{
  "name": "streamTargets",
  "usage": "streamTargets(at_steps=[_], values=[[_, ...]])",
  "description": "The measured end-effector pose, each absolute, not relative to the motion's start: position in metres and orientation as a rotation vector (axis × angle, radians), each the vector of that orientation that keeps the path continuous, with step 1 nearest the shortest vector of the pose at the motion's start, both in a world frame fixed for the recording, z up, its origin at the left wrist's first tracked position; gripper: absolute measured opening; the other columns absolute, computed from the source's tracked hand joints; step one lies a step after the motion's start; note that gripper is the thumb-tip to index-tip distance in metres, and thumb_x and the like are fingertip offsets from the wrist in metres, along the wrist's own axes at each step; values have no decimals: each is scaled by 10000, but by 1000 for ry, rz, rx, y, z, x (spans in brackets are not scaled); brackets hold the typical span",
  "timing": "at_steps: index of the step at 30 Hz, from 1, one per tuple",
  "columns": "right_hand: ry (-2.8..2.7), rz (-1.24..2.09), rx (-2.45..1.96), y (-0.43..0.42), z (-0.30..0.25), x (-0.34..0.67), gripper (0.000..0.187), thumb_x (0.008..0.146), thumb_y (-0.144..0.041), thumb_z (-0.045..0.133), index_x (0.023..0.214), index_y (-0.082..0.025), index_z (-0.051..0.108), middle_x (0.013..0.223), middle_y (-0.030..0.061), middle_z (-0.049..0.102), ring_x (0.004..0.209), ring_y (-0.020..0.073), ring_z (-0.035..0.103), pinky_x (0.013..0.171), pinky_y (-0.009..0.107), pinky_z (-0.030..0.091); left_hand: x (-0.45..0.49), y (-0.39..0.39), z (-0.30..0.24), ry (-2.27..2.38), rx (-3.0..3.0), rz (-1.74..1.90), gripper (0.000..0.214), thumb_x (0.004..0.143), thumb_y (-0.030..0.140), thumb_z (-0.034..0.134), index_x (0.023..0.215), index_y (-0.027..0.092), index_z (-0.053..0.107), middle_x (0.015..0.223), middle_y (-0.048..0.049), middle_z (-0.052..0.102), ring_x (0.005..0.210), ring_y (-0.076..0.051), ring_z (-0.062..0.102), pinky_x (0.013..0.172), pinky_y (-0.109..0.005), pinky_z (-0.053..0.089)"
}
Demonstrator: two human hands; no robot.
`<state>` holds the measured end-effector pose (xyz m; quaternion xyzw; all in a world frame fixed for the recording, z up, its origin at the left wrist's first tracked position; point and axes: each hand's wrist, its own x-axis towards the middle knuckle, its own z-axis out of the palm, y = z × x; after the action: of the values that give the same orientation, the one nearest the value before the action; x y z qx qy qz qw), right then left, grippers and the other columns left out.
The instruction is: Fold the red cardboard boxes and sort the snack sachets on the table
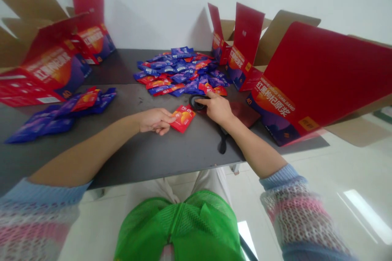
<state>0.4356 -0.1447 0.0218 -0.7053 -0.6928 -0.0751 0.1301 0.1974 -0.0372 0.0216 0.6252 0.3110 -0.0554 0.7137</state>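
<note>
On the dark table [147,159], the left hand [154,120] pinches a red sachet [183,118], fingers clamped on its edge. At two o'clock, the right hand [218,108] covers a black round object [196,102]; its grip cannot be told. A sachet pile [180,71] lies at twelve.

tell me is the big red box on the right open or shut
Open: the big red box has its lid swung up and back, well clear of the printed body.

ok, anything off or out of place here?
Nothing damaged. Sachets lie in loose heaps, red boxes are tipped with flaps open, a black strap trails toward the table edge by the right hand; the left hand pinches one red sachet.
</note>
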Motion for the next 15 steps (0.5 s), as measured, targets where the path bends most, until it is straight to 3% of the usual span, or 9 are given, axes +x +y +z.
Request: streamTargets(at_steps=[6, 10, 15], values=[[-2118, -218, -1727, -161, 33, 414, 447, 965, -195, 433, 1352, -306, 627, 1248, 101, 575, 1085, 224, 560, 835, 318, 461, 199, -35, 24, 745, 1384, -147, 312, 696, 312, 809, 581, 166, 559, 367, 35, 397, 356, -96, 481, 325, -148, 285], [-2424, -171, -1548, -166, 28, 387, 447, 973, -199, 431, 1357, -333, 616, 1226, 93, 579, 1035, 217, 547, 760, 305, 446, 198, -32, 26, 789, 1370, -180, 185, 603, 204, 833, 655, 110, 682, 496, -47, 608, 404, -80, 525, 382, -141, 381], [-2427, -199, -1760, -160, 30, 379, 427, 966, -202, 462, 1324, -361, 632, 1200, 78, 596, 1024, 217, 553, 712, 296, 433, 197, -28, 27, 749, 1436, -280, 279, 590, 305, 886, 633, 126, 676, 509, -36, 632, 412, -58, 517, 367, -115, 343]])
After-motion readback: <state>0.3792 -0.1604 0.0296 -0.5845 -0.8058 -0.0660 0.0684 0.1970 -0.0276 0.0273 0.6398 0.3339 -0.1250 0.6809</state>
